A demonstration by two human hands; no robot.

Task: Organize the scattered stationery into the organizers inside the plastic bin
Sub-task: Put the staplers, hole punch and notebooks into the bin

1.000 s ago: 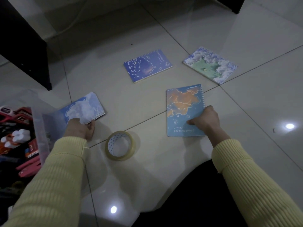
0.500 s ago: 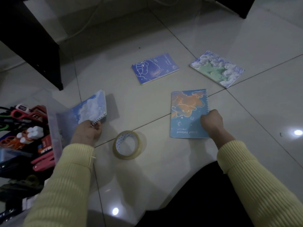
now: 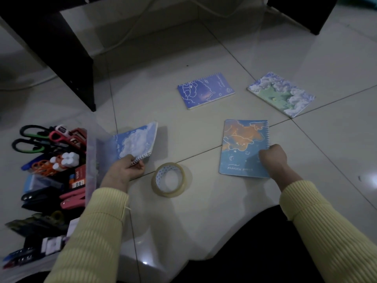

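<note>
Cloud notebook [image 3: 135, 142] is in my left grip [image 3: 124, 172]: fingers pinched round its spiral edge, cover tilted up off the floor [image 3: 204, 217], just beside the plastic bin [image 3: 91, 160] wall. Scissors [image 3: 30, 139] and other stationery sit inside the bin. Right grip [image 3: 272, 158] is curled on the lower spiral edge of the orange-and-blue notebook [image 3: 240, 148], which lies flat. Tape roll [image 3: 169, 179] is on the floor between my grips. Purple notebook [image 3: 205, 90] and green notebook [image 3: 280, 93] lie further out, apart.

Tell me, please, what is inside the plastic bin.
The plastic bin holds green-handled scissors, orange scissors, a pink tool and dark items too dim to name. The left sleeve covers its near corner.
</note>
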